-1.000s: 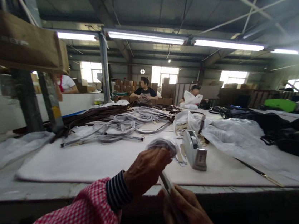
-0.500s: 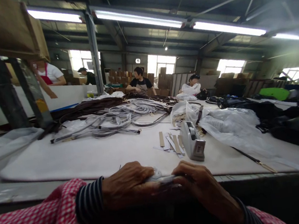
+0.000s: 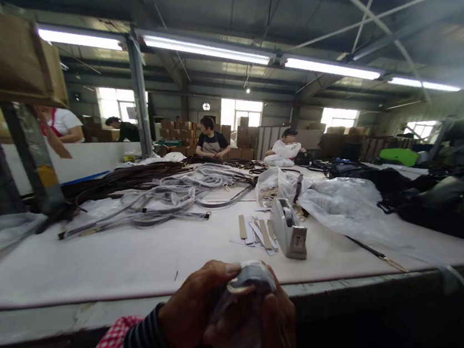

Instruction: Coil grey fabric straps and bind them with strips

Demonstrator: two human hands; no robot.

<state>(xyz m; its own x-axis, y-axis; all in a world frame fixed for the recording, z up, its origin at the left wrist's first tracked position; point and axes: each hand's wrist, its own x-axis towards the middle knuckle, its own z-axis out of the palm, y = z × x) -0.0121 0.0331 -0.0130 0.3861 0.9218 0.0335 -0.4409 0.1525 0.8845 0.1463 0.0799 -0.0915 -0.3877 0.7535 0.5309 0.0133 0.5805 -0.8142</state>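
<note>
At the table edge, left hand (image 3: 191, 312) and right hand (image 3: 277, 322) clamp a small clear-wrapped bundle (image 3: 247, 287), fingers curled round it, no gap. Bundle's long axis tilts roughly upper right to lower left; partly hidden. Right hand sits nearer the camera, across its front. Beyond: tape dispenser (image 3: 288, 230) and cut strips (image 3: 258, 235), then grey straps (image 3: 168, 201) heaped on white padding (image 3: 120, 265).
</note>
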